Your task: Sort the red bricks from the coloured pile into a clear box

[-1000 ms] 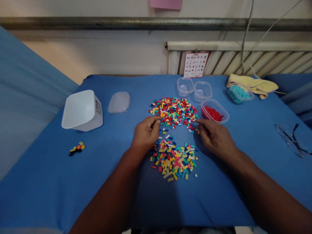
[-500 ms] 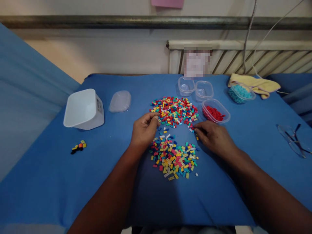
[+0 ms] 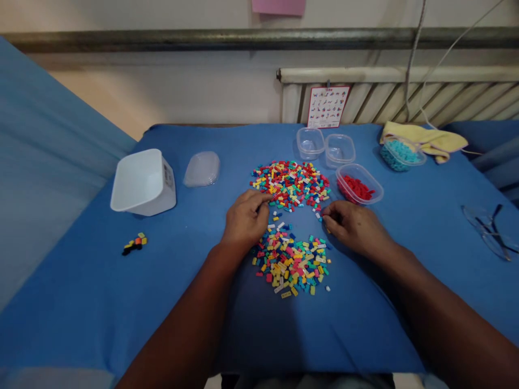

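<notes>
Two heaps of small toy building bricks in many colours lie on the blue cloth: a far heap (image 3: 292, 181) with many red pieces and a near heap (image 3: 294, 259) with more yellow and green. At the left lower edge of the far heap, my left hand (image 3: 246, 217) reaches in with its index finger stretched out, touching bricks, its thumb apart. My right hand (image 3: 354, 224) rests at that heap's right lower edge, thumb and index finger pinched together. Whatever is between those fingertips is too small to make out; a few loose bricks lie beside them.
Right of the far heap stands a clear tub of red bricks (image 3: 359, 185), with two clear tubs (image 3: 339, 151) behind. A tub of turquoise bricks (image 3: 401, 154) touches a yellow cloth (image 3: 425, 139). Glasses (image 3: 490, 229) lie far right; a white bin (image 3: 144, 183), lids (image 3: 201, 168) and several bricks (image 3: 135, 244) left.
My left hand has gone from a pinch to an outstretched index finger, shifting slightly right along the far heap's edge. The right hand stays in nearly the same place.
</notes>
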The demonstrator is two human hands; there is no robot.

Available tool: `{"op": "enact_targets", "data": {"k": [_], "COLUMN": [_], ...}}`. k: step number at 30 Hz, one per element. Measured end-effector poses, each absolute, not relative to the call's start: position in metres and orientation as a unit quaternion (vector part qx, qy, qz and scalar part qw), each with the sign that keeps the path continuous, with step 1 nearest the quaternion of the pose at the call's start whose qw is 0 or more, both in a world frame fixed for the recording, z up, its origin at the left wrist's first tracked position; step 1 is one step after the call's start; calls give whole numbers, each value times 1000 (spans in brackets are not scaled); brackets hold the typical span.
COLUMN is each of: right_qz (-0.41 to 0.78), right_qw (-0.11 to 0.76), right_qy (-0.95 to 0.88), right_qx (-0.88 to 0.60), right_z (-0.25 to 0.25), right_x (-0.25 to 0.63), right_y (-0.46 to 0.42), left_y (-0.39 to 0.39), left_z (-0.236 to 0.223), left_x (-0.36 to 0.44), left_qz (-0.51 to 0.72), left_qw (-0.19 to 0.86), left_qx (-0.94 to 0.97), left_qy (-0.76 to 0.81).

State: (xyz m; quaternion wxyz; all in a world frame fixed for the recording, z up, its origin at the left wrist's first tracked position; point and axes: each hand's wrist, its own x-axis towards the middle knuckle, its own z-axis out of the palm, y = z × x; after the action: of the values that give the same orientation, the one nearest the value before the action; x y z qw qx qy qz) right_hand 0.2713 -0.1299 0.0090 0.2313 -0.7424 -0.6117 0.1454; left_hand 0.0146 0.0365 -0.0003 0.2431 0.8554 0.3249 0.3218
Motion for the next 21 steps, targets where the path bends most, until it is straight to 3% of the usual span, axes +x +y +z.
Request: {"op": "enact_targets", "data": {"k": [8, 12, 17, 21], "right_qz": [143, 142, 120, 25], "right_qw": [249, 277, 325, 364], "right_qy": [-610, -611, -606, -559], "right_qx": [-739, -728, -716, -745], "right_z": [10, 7, 18, 36], "right_x": [267, 266, 265, 278], "right_y": [-131, -132, -137, -147], "left_y": [27, 22, 23, 25], "left_z": [2, 6, 10, 5], "left_x": [22, 23, 21, 20], "left_qz": [295, 270, 339, 339], "left_qw": [234, 245, 267, 249], "left_qx": [918, 921, 882, 874], "left_qy": [126, 135, 190, 245]}}
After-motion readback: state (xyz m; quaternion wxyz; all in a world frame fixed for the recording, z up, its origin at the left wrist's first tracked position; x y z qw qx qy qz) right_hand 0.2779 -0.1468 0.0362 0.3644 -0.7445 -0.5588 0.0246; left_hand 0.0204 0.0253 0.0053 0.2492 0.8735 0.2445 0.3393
